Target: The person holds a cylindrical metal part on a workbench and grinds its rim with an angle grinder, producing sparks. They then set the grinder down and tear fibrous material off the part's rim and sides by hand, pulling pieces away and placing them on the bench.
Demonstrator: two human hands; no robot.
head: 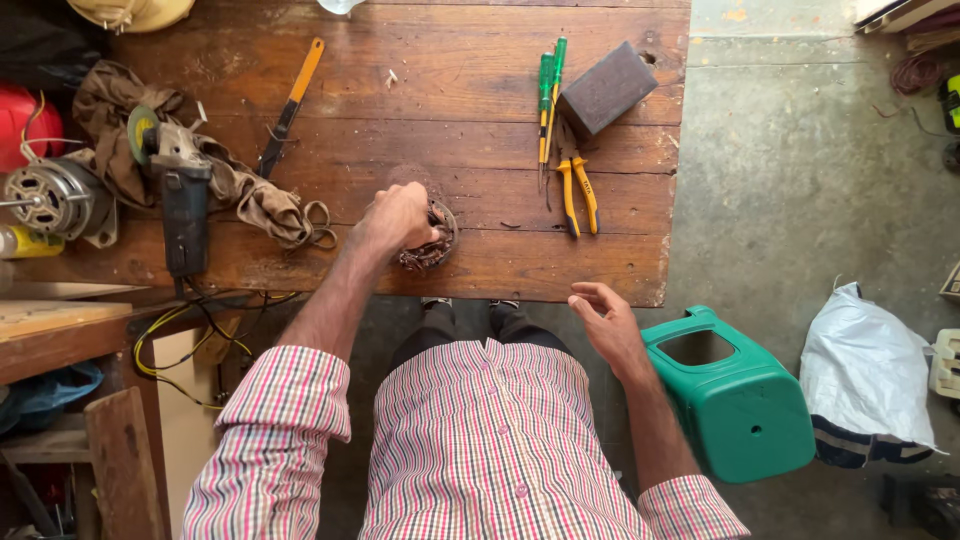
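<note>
Nearest the camera, the person's checked shirt (470,450) fills the bottom of the view, sleeves rolled to the elbows. The right hand (605,325) hangs free just off the near edge of the bench (450,90), fingers loosely curled and apart, holding nothing; just beside it on the floor stands a green stool (740,400), and further right lies a white sack (865,370). The left hand (397,218) reaches onto the bench and is closed over a round motor stator (437,240), which sits on the boards close to the near edge, about midway along it; the fingers cover its left side, and its brown windings show at the right and below. Left of that hand an angle grinder (180,190) lies on a brown rag (240,180), its black and yellow cables (200,330) trailing down off the bench edge. At the far left a small electric motor (50,198) rests next to a red object (25,120). Right of the stator, well apart from it, yellow-handled pliers (578,190) lie on the wood, with two green screwdrivers (549,95) just behind them and a dark block (607,88) touching their right side. Further back, towards the left, an orange-handled knife (290,105) lies at an angle.
</note>
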